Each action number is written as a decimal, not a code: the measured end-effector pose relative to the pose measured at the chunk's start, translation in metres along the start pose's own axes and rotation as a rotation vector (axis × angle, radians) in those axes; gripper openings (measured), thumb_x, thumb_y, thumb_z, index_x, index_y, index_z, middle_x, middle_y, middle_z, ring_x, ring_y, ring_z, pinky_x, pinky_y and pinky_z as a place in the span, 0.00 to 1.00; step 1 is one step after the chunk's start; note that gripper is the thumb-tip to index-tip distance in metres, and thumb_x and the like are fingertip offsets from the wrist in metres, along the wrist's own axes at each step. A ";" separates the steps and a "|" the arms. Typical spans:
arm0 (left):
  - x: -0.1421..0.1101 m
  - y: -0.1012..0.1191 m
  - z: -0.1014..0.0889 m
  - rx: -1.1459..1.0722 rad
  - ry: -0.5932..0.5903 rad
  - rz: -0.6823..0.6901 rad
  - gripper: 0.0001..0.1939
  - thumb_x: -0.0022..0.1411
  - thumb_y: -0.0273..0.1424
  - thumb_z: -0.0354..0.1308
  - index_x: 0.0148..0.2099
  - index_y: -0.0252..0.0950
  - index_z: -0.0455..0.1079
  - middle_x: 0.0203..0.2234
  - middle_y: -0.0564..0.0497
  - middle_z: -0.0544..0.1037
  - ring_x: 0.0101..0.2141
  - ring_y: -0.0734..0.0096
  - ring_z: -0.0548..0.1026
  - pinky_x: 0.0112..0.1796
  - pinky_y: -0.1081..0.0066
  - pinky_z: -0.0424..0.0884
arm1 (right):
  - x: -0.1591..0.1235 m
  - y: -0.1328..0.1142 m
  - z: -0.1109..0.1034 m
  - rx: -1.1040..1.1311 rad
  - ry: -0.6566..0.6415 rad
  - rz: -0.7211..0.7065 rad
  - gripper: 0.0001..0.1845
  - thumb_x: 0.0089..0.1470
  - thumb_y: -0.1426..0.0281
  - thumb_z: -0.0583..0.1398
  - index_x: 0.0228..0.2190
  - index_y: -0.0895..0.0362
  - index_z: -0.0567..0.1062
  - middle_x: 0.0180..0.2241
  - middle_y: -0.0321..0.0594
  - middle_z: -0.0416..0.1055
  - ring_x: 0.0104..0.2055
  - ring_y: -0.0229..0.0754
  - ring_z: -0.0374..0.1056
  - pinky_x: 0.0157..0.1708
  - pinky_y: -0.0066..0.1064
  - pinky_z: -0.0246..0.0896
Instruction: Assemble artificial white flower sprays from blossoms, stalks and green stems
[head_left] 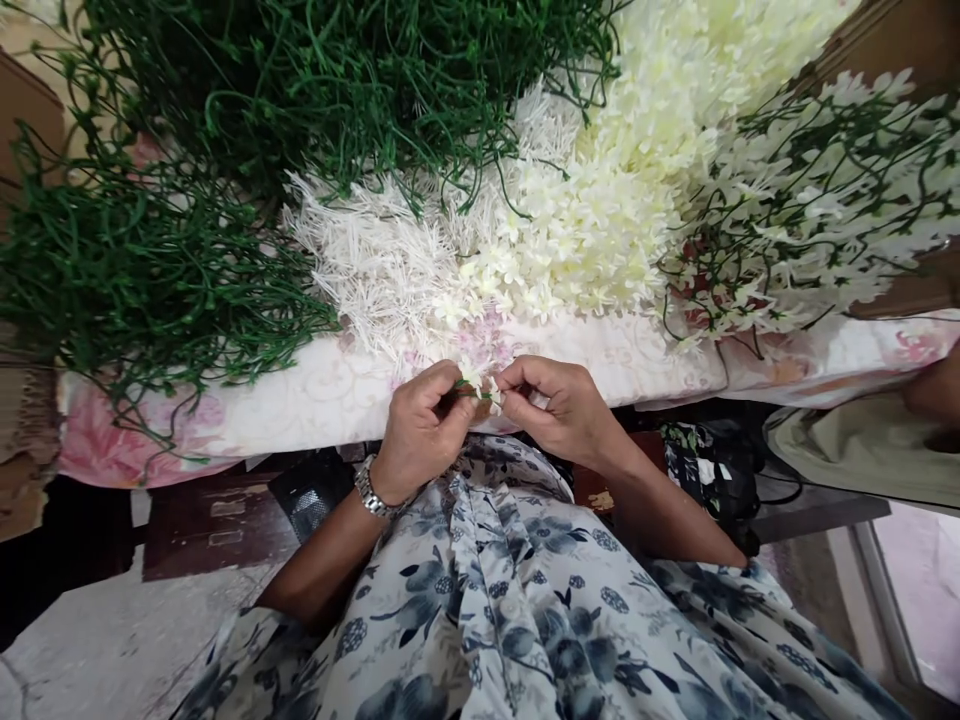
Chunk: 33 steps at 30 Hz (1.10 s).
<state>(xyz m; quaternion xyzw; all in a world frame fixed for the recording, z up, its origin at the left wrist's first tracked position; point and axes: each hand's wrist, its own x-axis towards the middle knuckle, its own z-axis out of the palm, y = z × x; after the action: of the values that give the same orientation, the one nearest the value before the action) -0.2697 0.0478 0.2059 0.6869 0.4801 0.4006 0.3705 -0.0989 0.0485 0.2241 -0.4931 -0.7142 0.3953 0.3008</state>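
Observation:
Close to the table's front edge, my left hand (427, 425) is closed in a pinch on a green stem that carries a small white artificial flower (475, 376). A watch circles my left wrist. My right hand (553, 408) pinches at a white blossom on the right side of the same stem, its thumb and forefinger pressed together. Just beyond my hands lie loose pale yellow-white blossoms (577, 250) and a heap of thin white plastic sticks (382, 260). The stem's lower end is hidden inside my left hand.
Bunches of green plastic stems (150, 270) cover the table's left and back. At the right lies a pile of stems with white flowers fitted (825, 210). A floral cloth (285, 395) covers the table. Part of another person (847, 445) shows at the right edge.

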 end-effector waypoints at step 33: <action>-0.009 -0.003 -0.002 -0.417 -0.035 -0.186 0.05 0.55 0.28 0.57 0.27 0.34 0.69 0.23 0.53 0.68 0.25 0.75 0.65 0.28 0.75 0.61 | 0.001 -0.007 -0.005 -0.282 0.024 -0.457 0.05 0.54 0.78 0.53 0.33 0.58 0.66 0.27 0.39 0.65 0.30 0.35 0.61 0.27 0.26 0.59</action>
<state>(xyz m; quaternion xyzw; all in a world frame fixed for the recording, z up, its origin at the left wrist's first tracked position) -0.2741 0.0406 0.2023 0.5549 0.4416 0.4432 0.5483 -0.0983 0.0495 0.2325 -0.3610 -0.8513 0.2078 0.3191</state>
